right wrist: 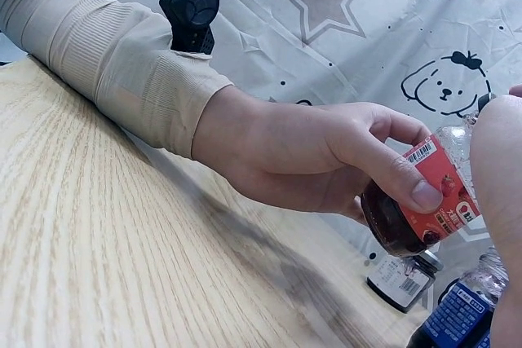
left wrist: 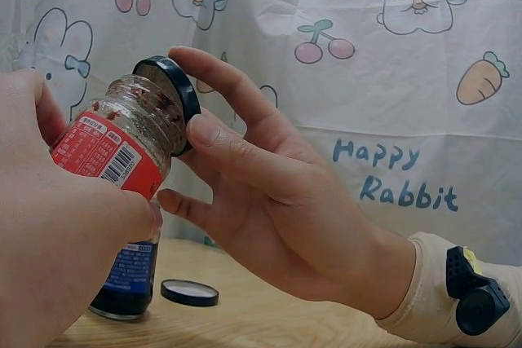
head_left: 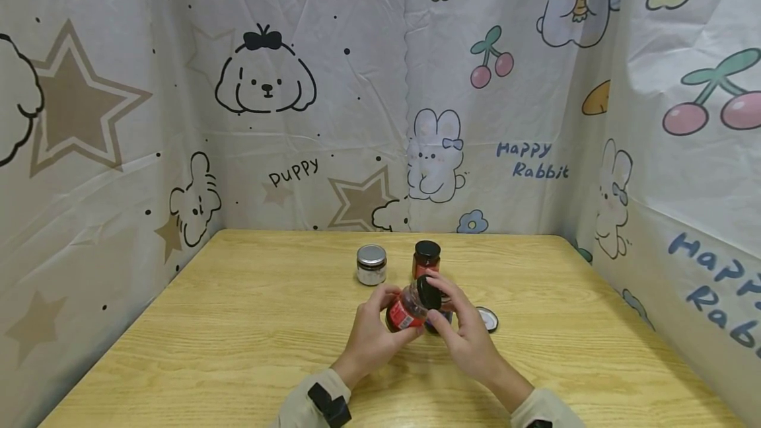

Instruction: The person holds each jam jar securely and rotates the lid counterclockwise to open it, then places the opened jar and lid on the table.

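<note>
The left hand [head_left: 373, 337] holds the red-labelled glass jar [head_left: 403, 313] and the right hand [head_left: 473, 343] pinches the black lid [head_left: 429, 292], so best keep the jar still and lid straight.

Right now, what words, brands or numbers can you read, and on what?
"Puppy": backdrop cloth
"Happy Rabbit": backdrop cloth, once whole, once cut off
Held jar's red label, barcode digits: too blurred
Blue jar label: too small
Silver-lidded jar's label: blurred
Far jar's red label: blurred

Illumination was diffuse; the left wrist view was dimmer. A soft shadow [right wrist: 265, 250] crossed the table [right wrist: 106, 226].
</note>
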Available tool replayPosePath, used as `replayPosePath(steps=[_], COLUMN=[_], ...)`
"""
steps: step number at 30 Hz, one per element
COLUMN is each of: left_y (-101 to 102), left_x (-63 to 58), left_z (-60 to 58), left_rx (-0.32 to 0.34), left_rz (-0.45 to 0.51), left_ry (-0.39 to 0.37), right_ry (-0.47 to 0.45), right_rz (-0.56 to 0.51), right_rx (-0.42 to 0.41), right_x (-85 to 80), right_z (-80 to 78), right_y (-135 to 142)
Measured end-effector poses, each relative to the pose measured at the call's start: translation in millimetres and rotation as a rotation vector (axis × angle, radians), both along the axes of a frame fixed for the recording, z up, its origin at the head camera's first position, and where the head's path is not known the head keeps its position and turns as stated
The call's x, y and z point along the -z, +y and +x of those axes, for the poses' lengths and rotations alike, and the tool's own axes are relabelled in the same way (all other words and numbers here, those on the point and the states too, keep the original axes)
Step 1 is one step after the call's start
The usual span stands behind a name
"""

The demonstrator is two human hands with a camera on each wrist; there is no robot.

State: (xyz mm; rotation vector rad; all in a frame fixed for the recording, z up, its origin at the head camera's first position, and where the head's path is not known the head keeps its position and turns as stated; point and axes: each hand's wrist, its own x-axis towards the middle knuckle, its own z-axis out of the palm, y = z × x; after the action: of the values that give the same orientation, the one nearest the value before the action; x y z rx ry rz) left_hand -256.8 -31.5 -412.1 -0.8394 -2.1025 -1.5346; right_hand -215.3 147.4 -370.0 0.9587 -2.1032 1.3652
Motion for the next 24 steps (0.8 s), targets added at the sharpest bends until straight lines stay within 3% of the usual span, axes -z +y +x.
replayPosePath(steps=[6, 14, 24], left_y=[-0.6, -0.9, -2.7], left_x=[11.4, 10.4, 10.3], left_z=[-9.7, -8.4, -9.3], left_rx=[0.005, 0.010, -0.001], left_rz=[0.011, 0.025, 0.039], left_ry=[-0.008, -0.028, -0.033], right_ry=[0.022, -0.001, 0.020], right_rz=[-0.007, -0.012, -0.154], right_rx=[-0.004, 0.008, -0.097], right_x=[-0.2, -1.2, 1.3], right_z=[-0.6, -0.5, -3.5], right_y=[0.1, 0.8, 2.0])
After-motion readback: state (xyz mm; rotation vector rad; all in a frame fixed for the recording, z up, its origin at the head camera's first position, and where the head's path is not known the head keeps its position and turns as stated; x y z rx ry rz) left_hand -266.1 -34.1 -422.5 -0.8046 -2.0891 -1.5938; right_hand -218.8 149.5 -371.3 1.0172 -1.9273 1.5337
